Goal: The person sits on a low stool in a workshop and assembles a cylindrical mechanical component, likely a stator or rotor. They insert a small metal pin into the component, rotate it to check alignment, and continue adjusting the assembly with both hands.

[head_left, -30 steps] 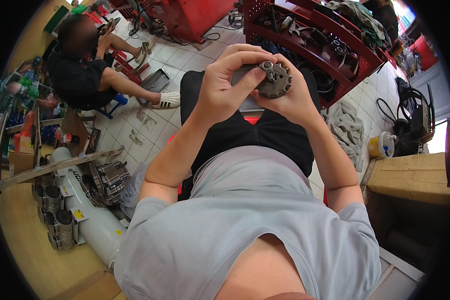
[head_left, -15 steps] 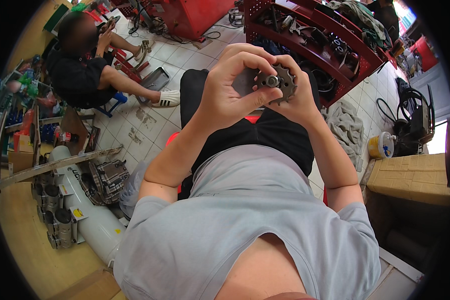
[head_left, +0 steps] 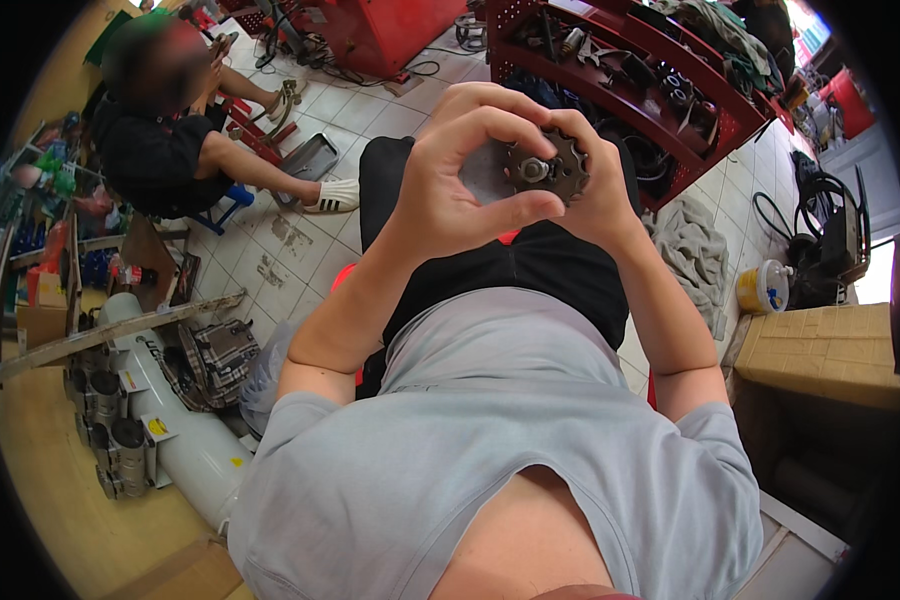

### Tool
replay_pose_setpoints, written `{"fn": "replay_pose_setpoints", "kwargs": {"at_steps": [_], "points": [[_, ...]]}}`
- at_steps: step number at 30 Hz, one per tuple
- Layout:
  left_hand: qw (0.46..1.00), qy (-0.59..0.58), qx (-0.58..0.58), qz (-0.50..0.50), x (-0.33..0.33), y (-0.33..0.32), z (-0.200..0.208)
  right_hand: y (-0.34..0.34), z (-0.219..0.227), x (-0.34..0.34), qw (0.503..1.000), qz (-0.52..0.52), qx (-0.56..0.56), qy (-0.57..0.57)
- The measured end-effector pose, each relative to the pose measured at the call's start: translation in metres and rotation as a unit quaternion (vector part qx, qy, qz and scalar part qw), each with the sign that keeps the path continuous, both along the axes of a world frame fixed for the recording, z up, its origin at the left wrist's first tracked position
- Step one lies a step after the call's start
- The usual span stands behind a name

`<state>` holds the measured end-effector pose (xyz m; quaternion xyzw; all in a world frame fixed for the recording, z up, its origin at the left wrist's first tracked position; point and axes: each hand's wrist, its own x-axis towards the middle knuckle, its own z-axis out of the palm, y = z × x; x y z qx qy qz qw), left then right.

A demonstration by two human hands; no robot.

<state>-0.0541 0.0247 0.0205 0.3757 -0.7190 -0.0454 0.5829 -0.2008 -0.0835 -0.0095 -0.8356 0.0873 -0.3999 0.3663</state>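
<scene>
Over my lap, a dark toothed sprocket [head_left: 568, 165] rests in my right hand [head_left: 605, 190], gripped along its right side. At its hub a metal nut or bolt end [head_left: 535, 169] stands out toward me. My left hand [head_left: 455, 170] curves in a wide C at the sprocket's left. Its thumb and index finger are spread apart on either side of the hub, the index fingertip close to the metal piece. Whether that fingertip touches cannot be made out. The sprocket's back is hidden by my right hand.
A red tool cart [head_left: 610, 95] with loose tools and parts stands ahead right. Someone sits on a blue stool [head_left: 238, 196] at the left, near a grey tray [head_left: 312, 157]. On the right are a grey cloth [head_left: 692, 245], a bucket [head_left: 763, 288] and a cardboard box [head_left: 825, 350].
My left thumb has come down and away from the hub, widening the gap to the index finger. The sprocket has tilted slightly, and the hub piece sits a little lower and further left.
</scene>
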Motion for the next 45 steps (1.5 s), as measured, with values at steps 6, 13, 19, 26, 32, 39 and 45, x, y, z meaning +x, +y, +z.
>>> {"fn": "replay_pose_setpoints", "kwargs": {"at_steps": [6, 13, 19, 26, 32, 39, 45], "points": [[0.996, -0.082, -0.035, 0.030, 0.008, -0.003, 0.001, -0.005, 0.004, -0.003, 1.000, -0.017, -0.011, 0.003], [0.999, -0.019, -0.002, 0.035, 0.002, 0.000, 0.000, -0.005, 0.003, -0.004, 0.998, -0.026, -0.055, 0.000], [0.999, 0.014, 0.021, 0.036, 0.000, 0.002, -0.001, -0.006, 0.004, -0.003, 0.995, -0.033, -0.090, -0.006], [0.993, -0.088, -0.057, 0.054, 0.005, -0.001, 0.000, -0.008, 0.003, -0.002, 0.995, -0.031, -0.096, -0.025], [0.996, -0.061, -0.040, 0.042, 0.003, 0.001, 0.007, -0.008, 0.004, -0.003, 0.994, -0.036, -0.105, -0.020], [0.995, -0.071, -0.047, 0.054, 0.009, -0.002, 0.001, -0.008, 0.006, -0.004, 0.993, -0.045, -0.114, -0.003], [0.992, -0.097, -0.064, 0.043, 0.009, -0.003, 0.005, -0.010, 0.006, -0.003, 0.991, -0.038, -0.124, -0.031]]}}
